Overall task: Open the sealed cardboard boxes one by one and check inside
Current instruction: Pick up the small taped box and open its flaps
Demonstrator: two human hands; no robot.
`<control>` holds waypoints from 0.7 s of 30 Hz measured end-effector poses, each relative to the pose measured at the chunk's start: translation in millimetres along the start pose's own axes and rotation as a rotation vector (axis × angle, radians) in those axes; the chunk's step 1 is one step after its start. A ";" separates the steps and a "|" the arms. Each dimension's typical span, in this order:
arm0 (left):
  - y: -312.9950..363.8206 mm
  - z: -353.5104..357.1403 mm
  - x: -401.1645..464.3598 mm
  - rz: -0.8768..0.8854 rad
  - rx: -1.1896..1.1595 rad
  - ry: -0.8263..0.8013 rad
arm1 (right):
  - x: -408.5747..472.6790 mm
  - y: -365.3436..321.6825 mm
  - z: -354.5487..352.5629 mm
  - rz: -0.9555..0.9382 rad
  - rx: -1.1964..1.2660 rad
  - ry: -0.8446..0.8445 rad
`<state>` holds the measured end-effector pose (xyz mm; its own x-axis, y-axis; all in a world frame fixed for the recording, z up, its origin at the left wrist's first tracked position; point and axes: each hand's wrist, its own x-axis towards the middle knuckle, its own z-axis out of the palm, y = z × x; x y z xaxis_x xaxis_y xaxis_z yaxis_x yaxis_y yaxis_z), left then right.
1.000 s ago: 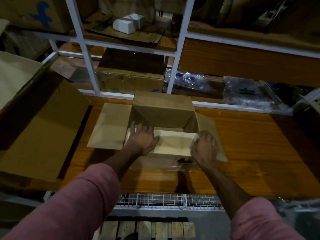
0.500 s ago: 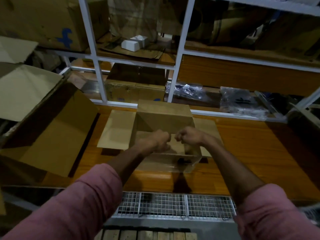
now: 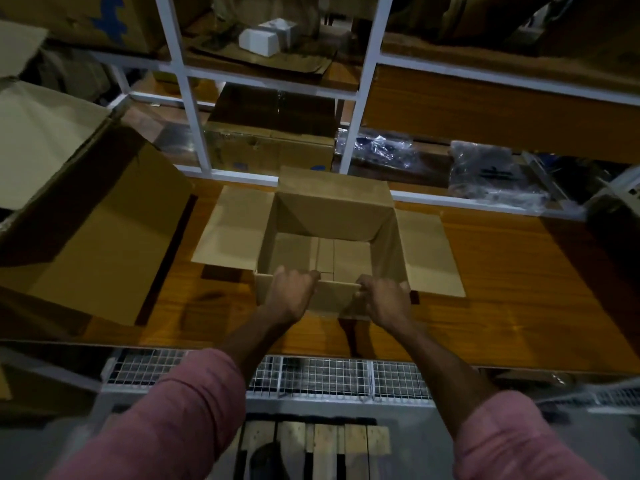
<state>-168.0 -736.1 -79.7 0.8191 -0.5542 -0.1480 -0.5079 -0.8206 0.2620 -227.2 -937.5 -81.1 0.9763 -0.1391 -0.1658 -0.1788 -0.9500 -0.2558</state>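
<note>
Cardboard box (image 3: 332,216) open on table | both hands (image 3: 337,299) gripping its near flap (image 3: 334,297)

A plain tan cardboard box (image 3: 332,216) sat on an orange-brown wood-grain tabletop (image 3: 519,289), framed by white shelf posts (image 3: 363,98); pink sleeves (image 3: 180,417) filled the foreground above a white wire grid (image 3: 329,375), and a brown carton (image 3: 104,15) carried a blue mark

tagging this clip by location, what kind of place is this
Probably a warehouse or stockroom: white metal shelving holds cardboard cartons and plastic-wrapped goods, and both hands grip an opened cardboard box on a wooden worktop.
</note>
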 end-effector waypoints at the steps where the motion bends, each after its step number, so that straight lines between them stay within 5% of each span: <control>1: -1.6 4.2 1.7 0.000 -0.020 0.025 | -0.4 -0.8 3.4 0.001 -0.020 0.038; 12: -14.5 5.8 25.1 0.036 0.016 0.032 | 11.8 -2.9 19.3 0.042 -0.159 0.141; 21: -14.1 36.5 6.4 0.032 0.168 0.235 | -5.1 6.8 40.7 0.045 -0.207 0.265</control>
<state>-165.4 -733.2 -119.1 0.8316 -0.5483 0.0882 -0.5550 -0.8260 0.0983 -238.4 -931.9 -120.7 0.9706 -0.2240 0.0882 -0.2202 -0.9742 -0.0502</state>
